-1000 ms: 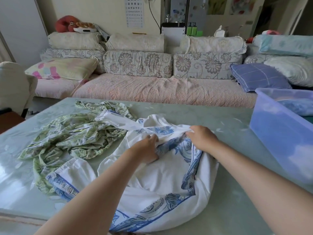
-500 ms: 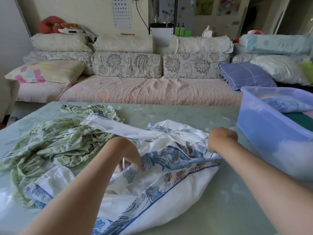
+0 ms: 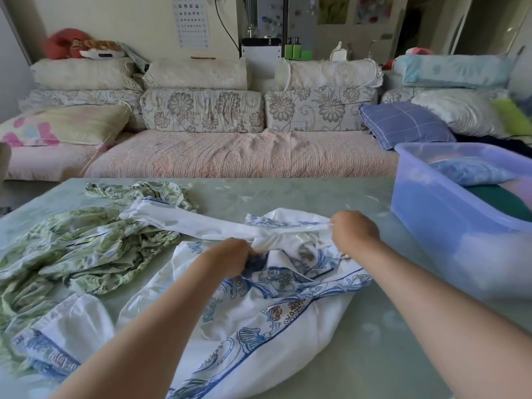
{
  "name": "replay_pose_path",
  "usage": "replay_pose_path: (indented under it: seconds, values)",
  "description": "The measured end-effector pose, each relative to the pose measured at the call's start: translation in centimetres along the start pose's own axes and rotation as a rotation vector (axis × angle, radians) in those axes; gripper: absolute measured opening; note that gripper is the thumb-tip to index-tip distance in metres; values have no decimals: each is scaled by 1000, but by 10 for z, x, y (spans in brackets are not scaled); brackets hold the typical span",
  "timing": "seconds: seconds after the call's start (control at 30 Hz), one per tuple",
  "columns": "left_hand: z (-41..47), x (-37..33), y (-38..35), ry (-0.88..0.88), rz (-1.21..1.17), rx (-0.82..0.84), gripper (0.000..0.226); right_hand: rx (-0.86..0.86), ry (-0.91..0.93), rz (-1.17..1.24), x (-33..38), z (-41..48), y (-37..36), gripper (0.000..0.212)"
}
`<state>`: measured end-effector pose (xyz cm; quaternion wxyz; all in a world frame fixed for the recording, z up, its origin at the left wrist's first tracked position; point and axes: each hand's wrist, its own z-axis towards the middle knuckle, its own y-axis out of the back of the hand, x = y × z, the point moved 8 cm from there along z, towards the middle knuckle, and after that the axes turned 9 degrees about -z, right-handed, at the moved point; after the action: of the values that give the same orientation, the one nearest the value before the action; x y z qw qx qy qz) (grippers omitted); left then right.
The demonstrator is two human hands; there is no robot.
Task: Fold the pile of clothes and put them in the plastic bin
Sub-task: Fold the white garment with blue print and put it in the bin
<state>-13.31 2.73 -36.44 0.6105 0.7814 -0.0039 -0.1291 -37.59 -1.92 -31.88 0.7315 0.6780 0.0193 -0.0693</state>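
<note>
A: Where to look for the white blue-printed garment [image 3: 288, 326]?

B: Lower middle of the frame, lying rumpled on the counter [image 3: 359, 355], with one sleeve laid up-left over the green leaf-print garment [image 3: 86, 246].

A: And held how?

B: With the left hand [image 3: 230, 254], fingers curled into a bunched fold near mid-frame. With the right hand [image 3: 355, 233], gripping the white edge just right of that, a strip of it stretched straight between the two hands.

A: And the plastic bin [image 3: 449, 234]?

B: At the right edge of the frame, standing on the counter, near the garment but not touching it — holding folded clothes [image 3: 472, 171] in blue, dark green and pink. Beyond the counter, across the upper frame, a floral sofa [image 3: 230, 156].
</note>
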Motion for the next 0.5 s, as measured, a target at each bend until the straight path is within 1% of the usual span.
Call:
replay_pose_path:
  seconds: [0.03, 0.1, 0.17, 0.2, 0.27, 0.3, 0.33, 0.37, 0.4, 0.43, 0.47, 0.5]
  values:
    - [0, 12, 6, 83, 69, -6, 28, -23, -76, -21, -16, 0, 6, 37]
    - [-2, 33, 17, 229, 166, 20, 24, -27, -164, -124, -44, 1, 12, 31]
    - [-5, 46, 24, 343, 205, 82, 15, 56, -217, -237, -64, -2, 4, 33]
    - [-7, 48, 27, 390, 212, 103, 16, 99, -231, -272, -71, -2, -2, 37]
    - [-6, 44, 30, 454, 219, 104, 30, 142, -199, -296, -72, 0, -12, 48]
    - [-6, 36, 34, 464, 211, 61, 37, 106, -118, -303, -65, 3, -14, 56]
    - [-3, 25, 39, 441, 205, -8, 40, 57, 2, -287, -53, 5, -15, 63]
    - [6, 14, 41, 361, 179, -88, 39, 26, 139, -222, -38, 5, -17, 70]
    - [17, 0, 40, 237, 138, -147, 36, 25, 246, -127, -26, 3, -18, 74]
    - [26, -15, 38, 93, 66, -199, 33, 47, 299, -38, -16, 1, -19, 75]
    - [33, -26, 33, -7, -46, -221, 33, 68, 301, 4, -11, 1, -21, 73]
    - [39, -35, 28, -67, -160, -220, 38, 90, 275, 24, -11, 3, -25, 72]
